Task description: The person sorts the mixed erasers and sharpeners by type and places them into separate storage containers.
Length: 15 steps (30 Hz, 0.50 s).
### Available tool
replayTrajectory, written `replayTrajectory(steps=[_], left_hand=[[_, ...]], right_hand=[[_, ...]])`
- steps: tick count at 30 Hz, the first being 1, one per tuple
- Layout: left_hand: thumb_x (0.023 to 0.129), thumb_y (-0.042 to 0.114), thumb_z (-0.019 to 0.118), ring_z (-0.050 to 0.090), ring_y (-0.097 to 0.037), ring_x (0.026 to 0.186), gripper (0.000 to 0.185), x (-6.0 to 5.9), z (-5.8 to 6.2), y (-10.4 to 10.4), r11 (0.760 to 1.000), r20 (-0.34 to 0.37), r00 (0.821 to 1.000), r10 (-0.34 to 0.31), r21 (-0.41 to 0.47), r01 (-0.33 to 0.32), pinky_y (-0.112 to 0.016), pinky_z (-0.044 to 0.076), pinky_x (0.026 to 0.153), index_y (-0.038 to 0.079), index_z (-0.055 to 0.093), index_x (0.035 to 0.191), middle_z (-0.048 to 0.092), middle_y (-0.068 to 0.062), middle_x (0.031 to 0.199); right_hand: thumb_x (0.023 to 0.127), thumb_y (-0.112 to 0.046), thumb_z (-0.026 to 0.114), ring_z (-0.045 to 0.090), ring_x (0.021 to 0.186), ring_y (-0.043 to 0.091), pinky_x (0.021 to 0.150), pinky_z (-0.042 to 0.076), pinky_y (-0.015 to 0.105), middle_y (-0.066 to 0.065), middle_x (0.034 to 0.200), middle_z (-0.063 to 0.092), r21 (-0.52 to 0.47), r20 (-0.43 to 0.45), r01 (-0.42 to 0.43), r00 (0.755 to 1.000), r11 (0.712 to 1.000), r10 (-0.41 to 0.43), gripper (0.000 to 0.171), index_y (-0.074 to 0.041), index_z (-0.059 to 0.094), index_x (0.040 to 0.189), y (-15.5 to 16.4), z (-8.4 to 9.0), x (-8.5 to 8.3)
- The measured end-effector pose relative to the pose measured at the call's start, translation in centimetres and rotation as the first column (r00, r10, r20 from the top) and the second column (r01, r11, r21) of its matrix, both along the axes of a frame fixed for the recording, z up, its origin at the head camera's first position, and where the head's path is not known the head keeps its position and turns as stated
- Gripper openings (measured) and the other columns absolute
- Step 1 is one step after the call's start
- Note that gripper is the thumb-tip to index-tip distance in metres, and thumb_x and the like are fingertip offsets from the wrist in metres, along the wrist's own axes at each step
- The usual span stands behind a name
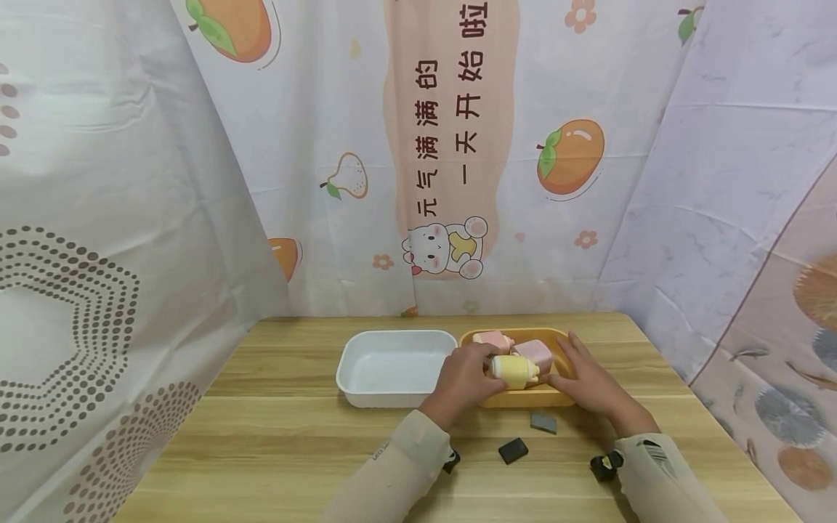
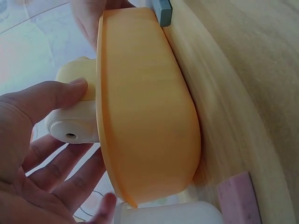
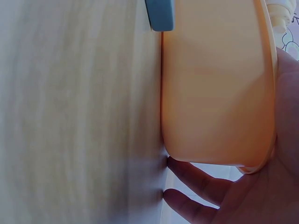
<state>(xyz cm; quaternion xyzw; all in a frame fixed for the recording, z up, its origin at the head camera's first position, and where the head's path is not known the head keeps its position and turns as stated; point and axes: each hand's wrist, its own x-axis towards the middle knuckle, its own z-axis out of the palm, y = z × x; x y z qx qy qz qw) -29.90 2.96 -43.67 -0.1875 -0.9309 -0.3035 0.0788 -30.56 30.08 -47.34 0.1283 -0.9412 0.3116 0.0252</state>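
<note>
A yellow toy bottle [image 1: 514, 370] with a cream base [image 2: 74, 133] lies across the front of an orange tray [image 1: 556, 398], beside two pink bottles [image 1: 536, 352]. My left hand [image 1: 487, 367] grips the yellow bottle at its base end. In the left wrist view that hand [image 2: 88, 126] has its thumb [image 2: 51, 95] on the bottle and its fingers spread beneath, next to the orange tray [image 2: 145, 107]. My right hand [image 1: 562, 363] rests flat on the tray's right rim. Its straight fingers [image 3: 187, 170] reach past the tray's end [image 3: 215, 93].
A white tray [image 1: 392, 396] stands against the orange one on its left. A grey block [image 1: 543, 422] and a black block [image 1: 513, 450] lie on the wooden table in front. The grey block [image 2: 164, 11] touches the tray's wall. Printed curtains enclose the table on three sides.
</note>
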Motion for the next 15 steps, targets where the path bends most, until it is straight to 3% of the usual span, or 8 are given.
replayTrajectory(steps=[6,15], left_hand=[[0.077,0.04,0.09,0.057,-0.001,0.081,0.051,-0.15,-0.55,0.1,0.999,-0.045,0.999,0.011,-0.051,-0.013,-0.035,0.045,0.085,0.028,0.075,0.124,0.07,0.017,0.091],[0.079,0.039,0.089,0.059,-0.001,0.082,0.048,-0.07,-0.95,0.06,1.0,-0.032,0.999,0.003,-0.019,-0.004,-0.039,0.048,0.093,0.023,0.074,0.122,0.071,0.015,0.092]], right_hand=[[0.096,-0.056,0.066,0.017,0.148,0.063,0.109,0.026,0.08,0.03,0.17,-0.001,0.002,0.004,0.002,1.0,1.0,-0.002,0.101,-0.002,0.015,0.165,-0.1,-0.02,-0.03],[0.096,-0.057,0.066,0.017,0.149,0.062,0.109,0.026,0.08,0.029,0.171,-0.002,0.001,0.011,0.01,1.0,1.0,-0.01,0.102,-0.004,0.014,0.166,0.02,-0.06,-0.15]])
